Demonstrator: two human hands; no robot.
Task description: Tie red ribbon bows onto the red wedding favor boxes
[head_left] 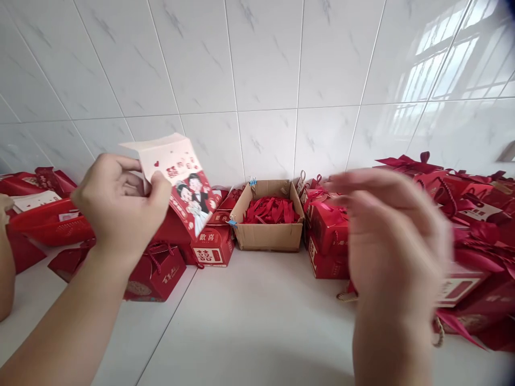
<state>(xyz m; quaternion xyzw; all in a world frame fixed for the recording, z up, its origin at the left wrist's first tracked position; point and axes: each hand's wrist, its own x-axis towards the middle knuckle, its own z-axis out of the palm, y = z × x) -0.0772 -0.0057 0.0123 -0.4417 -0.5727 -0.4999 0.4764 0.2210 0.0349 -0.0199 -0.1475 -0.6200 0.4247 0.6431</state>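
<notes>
My left hand (120, 206) is raised at the left and pinches the edge of a flat folded paper box (183, 179), white inside and red outside with a cartoon couple printed on it. The box tilts up and to the right of my fingers. My right hand (396, 244) hovers at the right, smeared by motion, fingers stretched out toward the left with nothing visible in them. It touches nothing.
A cardboard carton (269, 236) full of red ribbons stands against the tiled wall. Red gift boxes (328, 233) pile up right of it, more (211, 244) to its left, and a heap at far right (478, 214). Another person's arm (5, 262) shows at the left edge.
</notes>
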